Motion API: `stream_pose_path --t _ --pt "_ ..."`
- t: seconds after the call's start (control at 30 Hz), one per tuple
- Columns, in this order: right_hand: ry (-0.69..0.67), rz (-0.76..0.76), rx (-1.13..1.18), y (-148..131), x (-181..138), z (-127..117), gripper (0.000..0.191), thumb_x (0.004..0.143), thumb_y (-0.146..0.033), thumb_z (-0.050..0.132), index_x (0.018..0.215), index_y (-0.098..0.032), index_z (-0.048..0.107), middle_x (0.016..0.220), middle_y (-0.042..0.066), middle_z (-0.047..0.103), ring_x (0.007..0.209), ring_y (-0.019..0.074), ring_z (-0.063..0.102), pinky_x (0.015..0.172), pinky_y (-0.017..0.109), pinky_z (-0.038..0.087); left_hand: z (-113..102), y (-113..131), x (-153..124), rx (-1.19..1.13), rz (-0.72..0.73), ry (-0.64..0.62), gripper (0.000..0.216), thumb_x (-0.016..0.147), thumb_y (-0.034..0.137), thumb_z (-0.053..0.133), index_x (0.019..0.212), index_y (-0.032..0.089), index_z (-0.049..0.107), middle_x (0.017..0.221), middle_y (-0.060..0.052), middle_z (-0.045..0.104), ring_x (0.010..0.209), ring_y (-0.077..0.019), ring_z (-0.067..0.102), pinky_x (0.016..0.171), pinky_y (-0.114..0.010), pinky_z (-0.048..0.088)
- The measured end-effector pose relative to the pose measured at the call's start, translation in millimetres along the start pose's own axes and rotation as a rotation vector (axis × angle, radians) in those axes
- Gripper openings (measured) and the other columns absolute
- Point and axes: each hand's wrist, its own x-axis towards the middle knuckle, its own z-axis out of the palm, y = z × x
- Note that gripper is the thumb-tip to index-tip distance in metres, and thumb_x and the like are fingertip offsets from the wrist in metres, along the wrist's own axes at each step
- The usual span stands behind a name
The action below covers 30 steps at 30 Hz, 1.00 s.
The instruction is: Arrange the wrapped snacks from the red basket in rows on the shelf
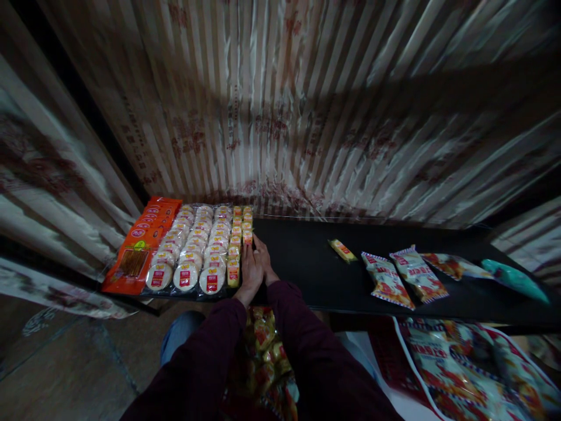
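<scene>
A narrow double column of small yellow snack packets (234, 260) lies on the black shelf, beside rows of round white crackers (214, 257) in clear wrap. At the near end of its right-hand line, my left hand (250, 272) has its fingers closed on a yellow snack packet (248, 237). My right hand (265, 260) rests against the right side of that line, fingers stretched forward and close together. Its thumb is partly hidden behind the left hand. One loose yellow packet (342, 250) lies farther right, apart from both hands.
Orange snack bags (142, 245) stand at the shelf's left end. White-and-red snack bags (388, 279) and a teal bag (515, 280) lie on the black shelf (302, 263) to the right. Below are an open bag of yellow packets (265, 345) and a large bag of snacks (464, 368). Striped sheeting (280, 117) backs the shelf.
</scene>
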Motion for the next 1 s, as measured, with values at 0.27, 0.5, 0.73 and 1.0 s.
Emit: stream_pose_path --t 0.27,0.5,0.73,1.0 --pt "-0.003 0.012 0.071 8 -4 -4 0.054 0.078 -0.028 0.046 0.132 -0.018 0.053 0.136 0.007 0.056 0.128 0.0217 0.049 0.112 0.041 0.036 -1 6 -8 -0.004 0.021 0.013 0.056 0.091 0.034 0.029 0.138 0.007 0.043 0.150 -0.017 0.035 0.144 -0.0230 0.022 0.120 -0.041 0.014" --pt "-0.008 0.102 -0.023 7 -17 -6 0.055 0.078 -0.022 0.042 0.131 -0.014 0.053 0.137 0.011 0.054 0.129 0.0214 0.047 0.112 0.042 0.035 -6 11 -25 0.013 0.003 -0.025 0.054 0.091 0.034 0.031 0.135 0.006 0.045 0.148 -0.019 0.038 0.142 -0.0256 0.026 0.119 -0.044 0.017" --pt "-0.018 0.062 -0.084 1 -55 -18 0.054 0.076 -0.015 0.039 0.127 -0.018 0.057 0.133 0.008 0.057 0.127 0.0204 0.048 0.111 0.041 0.036 -14 13 -57 0.015 -0.019 -0.090 0.049 0.090 0.033 0.031 0.126 0.008 0.053 0.142 -0.018 0.047 0.136 -0.0243 0.037 0.115 -0.042 0.027" --pt "0.021 0.109 -0.048 -27 -116 -26 0.044 0.081 -0.015 0.040 0.119 -0.017 0.063 0.131 0.010 0.056 0.125 0.0197 0.048 0.109 0.037 0.037 -38 7 -103 0.002 0.127 -0.223 0.043 0.090 0.027 0.030 0.120 0.012 0.058 0.128 -0.015 0.058 0.124 -0.0215 0.048 0.112 -0.039 0.033"
